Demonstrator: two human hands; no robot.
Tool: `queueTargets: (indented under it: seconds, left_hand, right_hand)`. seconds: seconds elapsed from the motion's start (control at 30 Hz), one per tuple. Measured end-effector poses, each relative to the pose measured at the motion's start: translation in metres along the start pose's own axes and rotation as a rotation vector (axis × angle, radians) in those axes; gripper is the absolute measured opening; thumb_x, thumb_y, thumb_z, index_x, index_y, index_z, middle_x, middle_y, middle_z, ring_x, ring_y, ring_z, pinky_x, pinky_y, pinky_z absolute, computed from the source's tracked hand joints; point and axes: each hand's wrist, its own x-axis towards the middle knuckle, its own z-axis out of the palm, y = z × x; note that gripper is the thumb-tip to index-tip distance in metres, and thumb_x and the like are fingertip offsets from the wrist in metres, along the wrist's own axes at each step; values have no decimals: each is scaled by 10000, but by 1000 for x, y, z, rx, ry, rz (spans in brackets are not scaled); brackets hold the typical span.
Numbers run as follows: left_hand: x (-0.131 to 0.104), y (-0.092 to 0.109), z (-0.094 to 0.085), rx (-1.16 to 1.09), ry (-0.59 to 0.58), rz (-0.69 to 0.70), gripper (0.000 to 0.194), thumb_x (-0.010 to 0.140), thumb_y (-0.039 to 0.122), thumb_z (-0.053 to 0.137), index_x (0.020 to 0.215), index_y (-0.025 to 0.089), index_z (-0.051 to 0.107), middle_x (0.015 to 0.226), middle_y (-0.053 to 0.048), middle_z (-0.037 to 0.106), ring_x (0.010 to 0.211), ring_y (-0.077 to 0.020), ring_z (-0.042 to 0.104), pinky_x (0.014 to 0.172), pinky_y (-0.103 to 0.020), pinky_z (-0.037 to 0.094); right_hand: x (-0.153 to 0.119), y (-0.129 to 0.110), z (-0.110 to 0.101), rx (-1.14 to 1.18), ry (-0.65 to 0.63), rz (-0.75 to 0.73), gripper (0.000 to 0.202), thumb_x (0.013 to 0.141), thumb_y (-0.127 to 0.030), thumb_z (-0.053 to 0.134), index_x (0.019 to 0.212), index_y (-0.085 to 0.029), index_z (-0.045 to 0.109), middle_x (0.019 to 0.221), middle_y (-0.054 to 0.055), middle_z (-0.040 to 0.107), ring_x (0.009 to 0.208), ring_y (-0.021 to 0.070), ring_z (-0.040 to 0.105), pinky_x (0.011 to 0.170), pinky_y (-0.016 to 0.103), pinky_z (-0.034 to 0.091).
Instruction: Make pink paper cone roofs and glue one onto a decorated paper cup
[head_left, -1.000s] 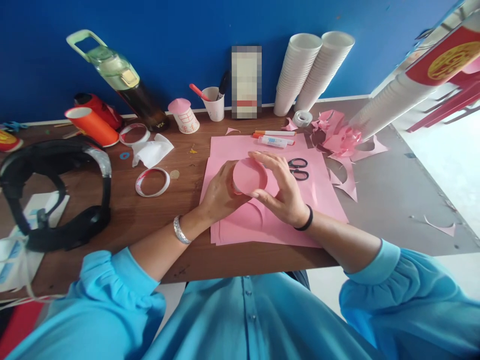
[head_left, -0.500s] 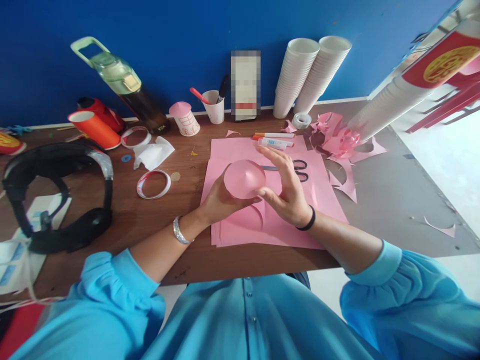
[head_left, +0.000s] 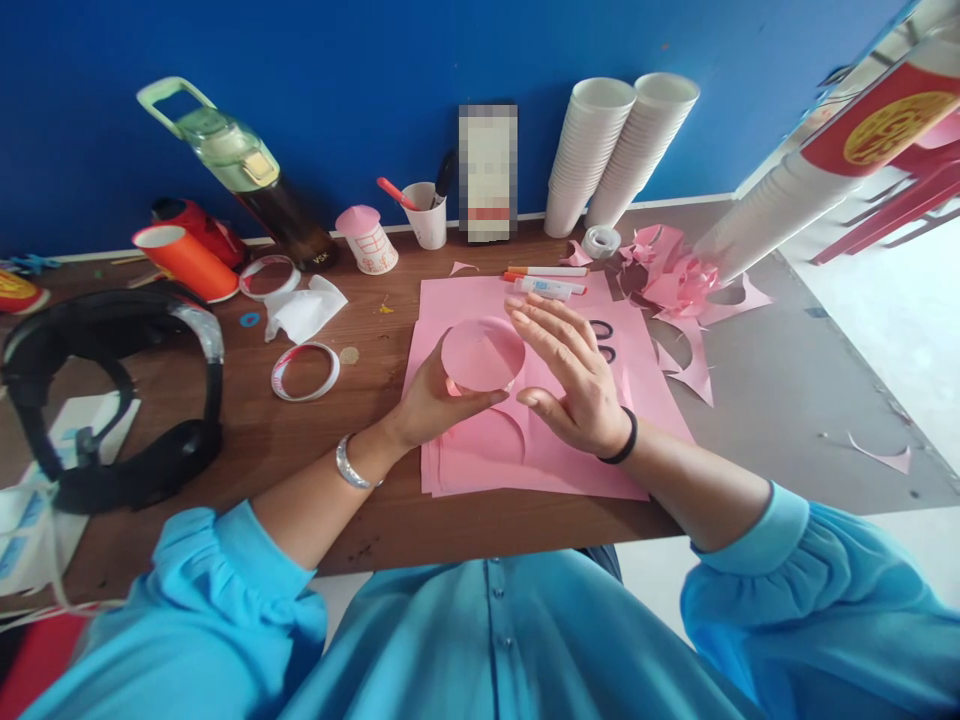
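My left hand [head_left: 431, 402] is wrapped round a paper cup [head_left: 452, 387] topped by a shallow pink paper cone [head_left: 484, 356]; most of the cup is hidden under the cone and behind my fingers. Just to the right, my right hand [head_left: 570, 375] is held open with fingers stretched out, close to the cone's edge but apart from it. Below both hands lie pink paper sheets [head_left: 577, 465], with a cut or drawn curve on the top one. Scissors [head_left: 602, 330] rest on the sheets, only their dark handles showing past my right hand.
Markers [head_left: 547, 288] lie at the sheets' far edge. Behind stand a cone-topped cup [head_left: 367, 240], a pen cup [head_left: 427, 220], a phone [head_left: 487, 175] and stacked paper cups [head_left: 589, 155]. Tape rolls [head_left: 305, 372], a bottle [head_left: 259, 180] and a black headset [head_left: 112, 395] are left; pink scraps [head_left: 694, 365] right.
My right hand has come away from the cone and its fingers have straightened, now covering the scissor blades. The cup and cone in my left hand have shifted slightly left and tilted.
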Motion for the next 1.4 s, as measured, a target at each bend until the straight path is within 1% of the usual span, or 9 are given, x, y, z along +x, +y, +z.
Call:
queueTargets:
  seconds: [0.13, 0.3, 0.47, 0.67, 0.83, 1.0, 1.13, 1.23, 1.4]
  left_hand:
    - [-1, 0, -2, -160, -45, -74, 571, 758, 409, 861, 1241, 207, 633, 1286, -125, 716, 1230, -330, 659, 1047, -570, 559]
    - [-3, 1, -3, -183, -153, -58, 526, 762, 335, 851, 1236, 236, 645, 1261, -105, 742, 1179, -328, 696, 978, -554, 602]
    - [0, 4, -6, -153, -319, -35, 543, 780, 300, 824, 1281, 210, 635, 1291, -114, 734, 1194, -329, 704, 977, -493, 620]
    - [6, 3, -13, -65, -494, 22, 633, 767, 276, 803, 1367, 240, 604, 1394, -119, 682, 1313, -349, 639, 1063, -533, 575]
    - [7, 0, -15, -18, -487, 97, 688, 756, 274, 821, 1401, 284, 584, 1442, -103, 649, 1342, -339, 619, 1086, -551, 558]
    - [7, 4, -9, 43, -477, 74, 688, 800, 359, 820, 1432, 304, 553, 1479, -69, 620, 1332, -320, 623, 1067, -534, 573]
    - [7, 3, -5, 139, -423, 114, 733, 775, 398, 840, 1433, 258, 549, 1516, -97, 580, 1386, -342, 568, 1107, -544, 535]
    - [6, -2, -3, 210, -364, 137, 771, 774, 406, 850, 1457, 243, 531, 1563, -116, 528, 1441, -337, 507, 1174, -549, 467]
    - [9, -12, -6, 368, -459, 222, 750, 790, 500, 819, 1450, 258, 558, 1576, -113, 518, 1497, -363, 429, 1285, -616, 243]
  right_hand:
    - [2, -1, -2, -1, -10, 57, 667, 1003, -644, 447, 1582, -314, 425, 1550, 81, 559, 1477, 361, 463, 1225, 628, 358]
    - [9, 0, -10, 99, -59, 109, 679, 1005, -681, 400, 1560, -295, 468, 1535, 84, 577, 1486, 341, 448, 1234, 619, 353]
    - [14, 4, -13, 249, -195, 44, 684, 954, -681, 542, 1522, -301, 521, 1505, 79, 610, 1501, 329, 434, 1230, 602, 361]
    - [14, 9, -6, 407, -323, -1, 638, 912, -631, 656, 1442, -279, 611, 1419, 92, 681, 1509, 302, 437, 1208, 558, 408]
    - [13, 12, 0, 426, -345, -4, 629, 897, -629, 676, 1409, -264, 641, 1403, 101, 691, 1508, 296, 442, 1211, 548, 411]
    - [10, 13, -1, 398, -320, -18, 688, 881, -611, 713, 1447, -236, 604, 1427, 118, 672, 1501, 304, 450, 1200, 538, 421]
    - [9, 9, -2, 322, -300, -13, 708, 875, -659, 689, 1441, -243, 604, 1437, 119, 664, 1477, 318, 478, 1216, 574, 373]
    - [10, 5, 0, 277, -294, 15, 592, 893, -621, 695, 1356, -252, 667, 1363, 103, 716, 1424, 309, 544, 1225, 572, 357]
    - [8, 0, 7, 338, -309, 66, 287, 974, -453, 659, 1171, -259, 739, 1234, 75, 780, 1269, 246, 677, 1215, 512, 385]
